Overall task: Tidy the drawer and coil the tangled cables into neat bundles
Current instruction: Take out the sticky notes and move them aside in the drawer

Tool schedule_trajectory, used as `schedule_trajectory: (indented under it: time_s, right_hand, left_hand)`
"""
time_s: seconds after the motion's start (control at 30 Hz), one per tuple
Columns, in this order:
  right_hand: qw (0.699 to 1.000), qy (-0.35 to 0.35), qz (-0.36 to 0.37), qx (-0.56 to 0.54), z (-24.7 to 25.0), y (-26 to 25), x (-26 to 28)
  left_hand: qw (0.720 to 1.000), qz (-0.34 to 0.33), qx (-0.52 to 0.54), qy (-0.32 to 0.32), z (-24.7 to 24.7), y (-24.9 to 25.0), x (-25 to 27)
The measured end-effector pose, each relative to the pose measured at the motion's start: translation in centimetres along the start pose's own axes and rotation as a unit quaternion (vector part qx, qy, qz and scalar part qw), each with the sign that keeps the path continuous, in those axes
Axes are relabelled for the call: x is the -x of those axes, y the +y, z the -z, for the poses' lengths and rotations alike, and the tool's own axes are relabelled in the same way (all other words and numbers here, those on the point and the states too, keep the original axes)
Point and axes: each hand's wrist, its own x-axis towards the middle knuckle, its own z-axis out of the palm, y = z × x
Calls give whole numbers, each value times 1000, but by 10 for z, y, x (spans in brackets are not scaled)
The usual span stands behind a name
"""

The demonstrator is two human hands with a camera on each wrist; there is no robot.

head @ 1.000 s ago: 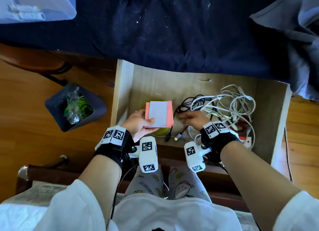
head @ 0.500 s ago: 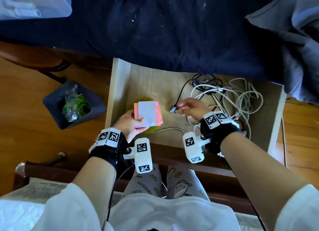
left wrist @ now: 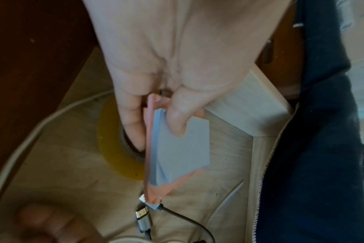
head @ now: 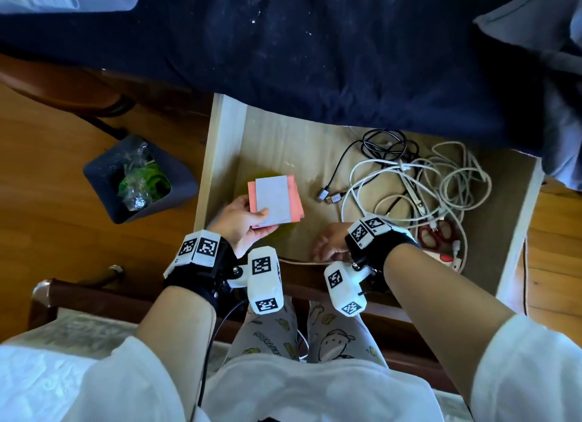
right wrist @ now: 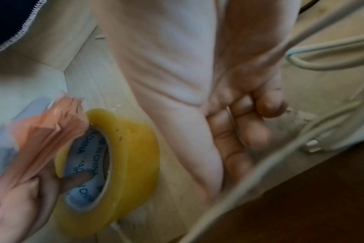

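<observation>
My left hand (head: 248,221) pinches a stack of pink and pale sticky notes (head: 272,201) (left wrist: 183,148) over a yellow tape roll (right wrist: 131,148) in the open drawer (head: 220,138); one finger reaches into the roll's core. My right hand (head: 329,248) (right wrist: 249,123) is low at the drawer's front edge, its fingers curled on a thin white cable (head: 296,261) lying there. A black cable (head: 384,144) with two metal plugs (head: 327,196) lies loose mid-drawer. Tangled white cables (head: 441,182) fill the right half.
Red-handled scissors (head: 437,235) and a white plug strip (head: 447,259) lie under the cables near my right wrist. A dark blue cloth (head: 315,59) overhangs the drawer's back. A grey bin (head: 138,182) with wrappers stands on the wooden floor to the left.
My right hand let go of the black cable's plugs, which now lie mid-drawer, and drew back to the front edge. The left hand kept the sticky notes over the tape roll.
</observation>
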Motion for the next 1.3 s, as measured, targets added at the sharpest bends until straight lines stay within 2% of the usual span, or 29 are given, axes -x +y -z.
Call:
schedule_trajectory:
  time_s: [0.1,0.2,0.27,0.3,0.37,0.43,0.53,0.63,0.77,0.83,0.87,0.93,1.03,1.13,1.3]
  right_hand:
    - [997,-6,34,71,13,4,28]
    - [998,26,48,31,34,10,61]
    - [991,126,49,-23,48,15,72]
    - [977,196,51,-70,55,18,74]
    - [925,333,57,-171,64,23,74]
    - [882,419,46,-212,70,25,72]
    - [868,453,-7,-203,72,31,66]
    - [863,458,-44,-208,68,38,59]
    - [846,500,-52,-175,62,31,56]
    - [854,492,-6,-167,56,16,56]
    - [867,465,37,-178,51,7,55]
    - [888,365,124,-250,38,-16,56]
    - [901,230,193,-313,25,-46,57]
    - [900,201,219,-319,21,-59,49]
    - [883,194,248,-347,10,-70,39]
  left_hand:
    - [1000,3,-26,11,1,0,4]
    - [997,14,-67,23,5,-1,8]
    - [996,29,-83,25,8,0,11]
    - [995,36,-87,22,9,2,13]
    - [995,42,-88,14,9,4,16]
    - [995,32,-95,13,4,9,18]
    - [996,4,-82,17,-4,16,18]
    - [995,-33,-88,20,-11,25,14]
    - [988,-79,-130,31,-20,39,5]
    - [988,-83,-130,21,-23,42,1]
    - [989,-83,-123,14,-24,42,0]
    - [991,-82,-105,-3,-26,39,3]
    - [991,-83,-93,-47,-24,33,6]
    - [984,-99,-121,-90,-20,29,7]
    - [980,-123,-145,-55,-14,28,-1]
